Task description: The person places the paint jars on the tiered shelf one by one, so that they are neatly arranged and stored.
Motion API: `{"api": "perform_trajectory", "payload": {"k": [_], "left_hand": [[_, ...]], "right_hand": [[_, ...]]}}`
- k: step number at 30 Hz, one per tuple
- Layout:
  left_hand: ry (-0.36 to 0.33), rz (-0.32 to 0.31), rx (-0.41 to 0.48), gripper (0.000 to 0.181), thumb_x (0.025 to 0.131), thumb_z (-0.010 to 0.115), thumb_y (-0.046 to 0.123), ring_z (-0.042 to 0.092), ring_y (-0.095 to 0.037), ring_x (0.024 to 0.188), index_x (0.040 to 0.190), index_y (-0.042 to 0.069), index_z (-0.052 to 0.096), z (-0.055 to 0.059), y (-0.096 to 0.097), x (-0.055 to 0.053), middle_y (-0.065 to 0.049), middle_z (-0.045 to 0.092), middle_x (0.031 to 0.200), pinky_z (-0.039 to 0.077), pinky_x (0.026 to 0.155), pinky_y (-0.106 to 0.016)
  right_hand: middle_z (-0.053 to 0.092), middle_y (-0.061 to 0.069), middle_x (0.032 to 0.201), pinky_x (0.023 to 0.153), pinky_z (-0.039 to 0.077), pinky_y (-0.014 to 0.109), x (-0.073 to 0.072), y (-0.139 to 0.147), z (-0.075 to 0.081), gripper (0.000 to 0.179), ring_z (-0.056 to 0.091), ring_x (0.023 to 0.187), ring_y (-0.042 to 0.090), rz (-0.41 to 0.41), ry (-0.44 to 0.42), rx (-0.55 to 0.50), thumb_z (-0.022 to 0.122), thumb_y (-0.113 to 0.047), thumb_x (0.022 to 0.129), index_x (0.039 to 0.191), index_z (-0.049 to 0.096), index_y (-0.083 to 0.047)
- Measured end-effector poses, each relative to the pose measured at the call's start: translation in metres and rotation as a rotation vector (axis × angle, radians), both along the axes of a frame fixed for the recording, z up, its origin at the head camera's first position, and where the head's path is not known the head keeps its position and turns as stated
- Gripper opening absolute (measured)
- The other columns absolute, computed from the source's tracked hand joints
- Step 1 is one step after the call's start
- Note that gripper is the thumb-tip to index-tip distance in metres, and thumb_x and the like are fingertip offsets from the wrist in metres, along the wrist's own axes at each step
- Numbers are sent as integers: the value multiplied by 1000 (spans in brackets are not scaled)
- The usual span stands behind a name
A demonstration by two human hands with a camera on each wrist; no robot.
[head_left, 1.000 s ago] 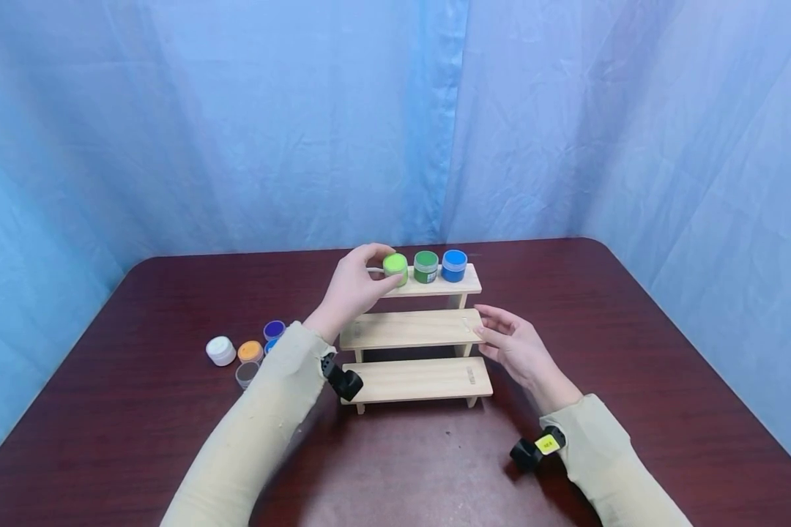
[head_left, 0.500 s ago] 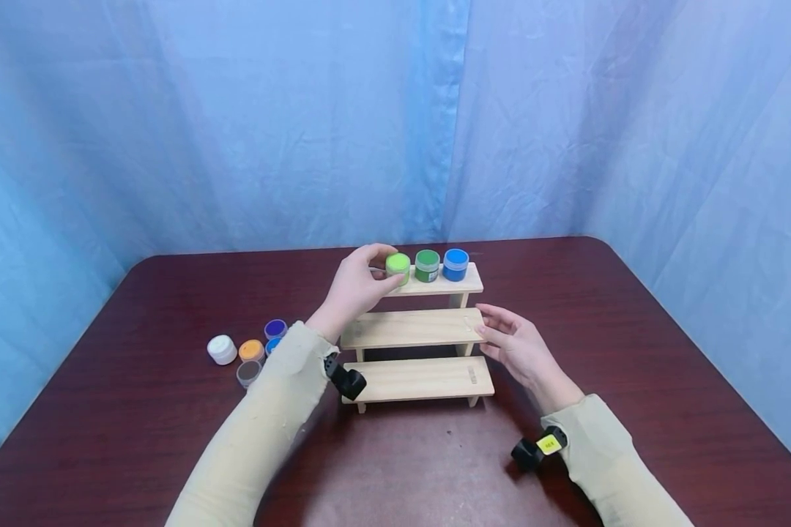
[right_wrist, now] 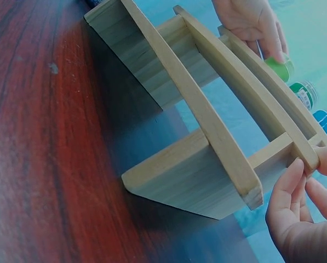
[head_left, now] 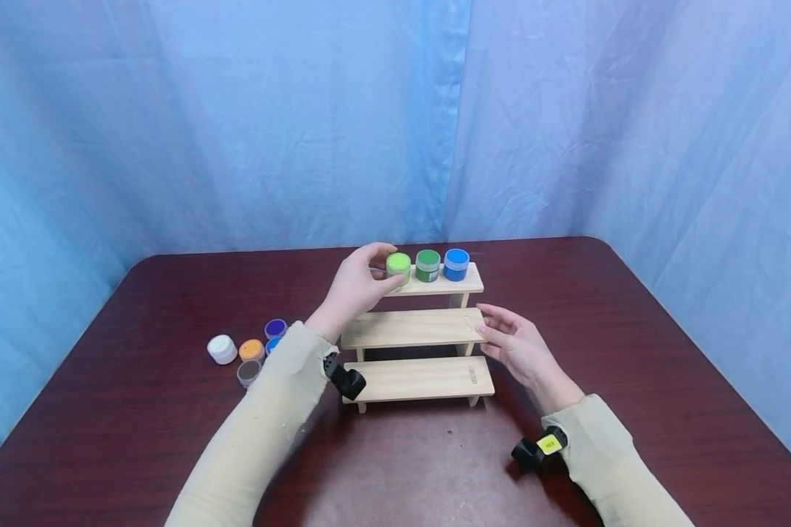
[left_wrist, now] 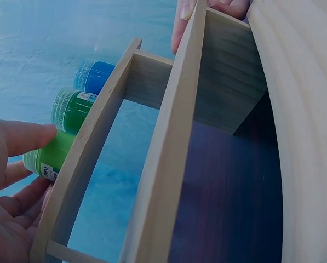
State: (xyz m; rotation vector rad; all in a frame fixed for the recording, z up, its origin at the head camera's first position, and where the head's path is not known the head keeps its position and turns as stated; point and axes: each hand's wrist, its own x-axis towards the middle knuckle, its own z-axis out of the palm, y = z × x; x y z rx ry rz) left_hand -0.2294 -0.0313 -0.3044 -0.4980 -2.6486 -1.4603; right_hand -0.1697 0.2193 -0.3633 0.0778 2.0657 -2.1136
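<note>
My left hand (head_left: 354,285) pinches a light green paint jar (head_left: 398,265) between thumb and fingers; the jar stands on the top board of a three-step wooden rack (head_left: 414,327). A dark green jar (head_left: 428,266) and a blue jar (head_left: 456,265) stand in a row to its right on that board. With thumb and fingers, my right hand (head_left: 519,350) holds the right end of the middle board. In the right wrist view the thumb and fingertips meet around that board's end (right_wrist: 311,159). The left wrist view has the light green jar (left_wrist: 56,153) seated against the board.
Left of the rack, a white jar (head_left: 221,350), an orange jar (head_left: 250,350), a brown jar (head_left: 247,373), a purple jar (head_left: 275,329) and a partly hidden blue jar (head_left: 273,345) stand on the dark red table (head_left: 151,410). Blue curtains (head_left: 290,132) hang behind it.
Both hands keep their holds, on the light green jar and on the middle board. The whole head view has shifted very slightly; nothing else visibly differs.
</note>
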Motion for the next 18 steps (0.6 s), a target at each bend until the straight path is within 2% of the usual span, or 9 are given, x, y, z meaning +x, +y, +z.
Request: {"api": "perform_trajectory", "payload": {"k": [10,18], "left_hand": [[15,-9,-8,45,85,68,20,57,-23,107,126,8,53,6,-10,8,-10,57,117,50,94,-34],[39,2,-16,42,86,66,20,57,-24,109,124,8,54,5,-20,13,-10,56,117,49,95,-37]], "right_hand": [[51,-10,88,70,51,15,1,0,1,53,56,76,0,2,3,5,50,-3,94,142,28,4],[52,-10,88,69,51,15,2,0,1,53,56,76,1,0,2,4,50,-3,93,142,28,4]]}}
